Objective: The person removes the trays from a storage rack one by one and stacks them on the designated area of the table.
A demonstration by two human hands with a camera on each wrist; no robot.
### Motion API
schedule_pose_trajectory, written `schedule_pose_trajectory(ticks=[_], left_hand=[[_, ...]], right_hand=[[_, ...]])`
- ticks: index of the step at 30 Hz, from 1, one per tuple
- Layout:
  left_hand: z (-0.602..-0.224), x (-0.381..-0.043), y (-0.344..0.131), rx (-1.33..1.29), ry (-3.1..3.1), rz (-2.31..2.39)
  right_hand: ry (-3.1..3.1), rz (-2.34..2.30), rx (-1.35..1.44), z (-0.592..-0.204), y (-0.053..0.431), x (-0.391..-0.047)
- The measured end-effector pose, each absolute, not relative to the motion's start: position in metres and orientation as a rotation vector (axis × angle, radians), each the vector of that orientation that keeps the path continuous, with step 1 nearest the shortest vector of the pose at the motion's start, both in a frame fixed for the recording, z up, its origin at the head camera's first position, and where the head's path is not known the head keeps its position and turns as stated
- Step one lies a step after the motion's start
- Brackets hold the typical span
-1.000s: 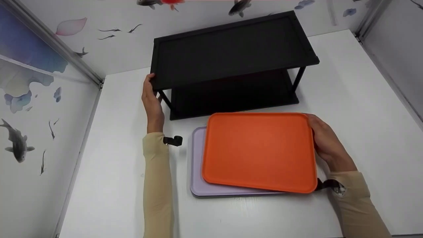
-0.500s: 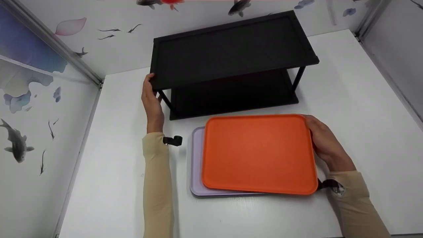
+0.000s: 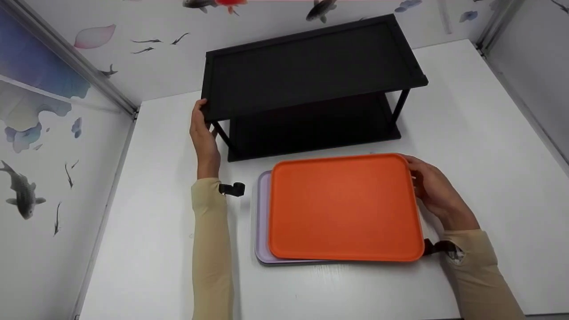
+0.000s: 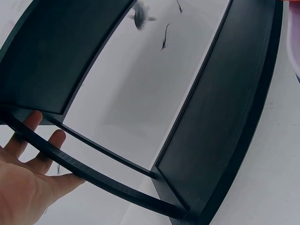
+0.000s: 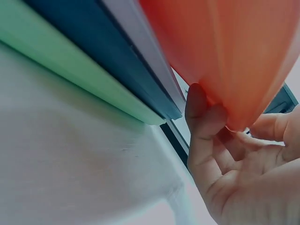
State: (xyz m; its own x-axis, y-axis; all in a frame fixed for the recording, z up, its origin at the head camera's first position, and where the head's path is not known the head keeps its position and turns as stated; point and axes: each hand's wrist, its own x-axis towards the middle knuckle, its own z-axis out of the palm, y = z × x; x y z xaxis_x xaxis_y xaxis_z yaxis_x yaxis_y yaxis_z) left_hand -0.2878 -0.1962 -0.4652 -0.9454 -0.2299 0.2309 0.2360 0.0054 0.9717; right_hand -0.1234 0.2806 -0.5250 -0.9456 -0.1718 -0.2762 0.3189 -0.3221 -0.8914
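A black two-tier rack (image 3: 302, 71) stands on the table. My left hand (image 3: 205, 140) holds its left end, fingertips over the top shelf's edge; in the left wrist view, the fingers pass a side post (image 4: 98, 183). My right hand (image 3: 435, 191) grips an orange tray (image 3: 344, 209) by its right edge. From the right wrist view, curled fingers (image 5: 206, 122) pinch the tray at a corner. Beneath it lies a stack: a lilac tray (image 3: 263, 222) on top, then a dark blue tray (image 5: 117, 61) and a green tray (image 5: 70, 65). The orange tray's right side is raised off the stack.
White table (image 3: 146, 222) surface spreads around the rack and trays. A wall panel (image 3: 53, 178) with painted fish borders the left side, another stands behind the rack, and a plain panel (image 3: 533, 80) is at the right.
The orange tray has shifted slightly left and turned, its lower left corner coming down nearer the lilac tray's front edge. My right hand's fingers have moved on its edge. The left hand stays put.
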Motion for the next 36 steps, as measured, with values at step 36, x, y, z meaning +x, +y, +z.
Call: schedule_pose_trajectory(ticks=[36], left_hand=[[-0.463,-0.2865,-0.1949,0.003,-1.968,-2.017]], right_hand=[[1.848,-2.138,0.131,-0.5297,0.2756,-0.1252]])
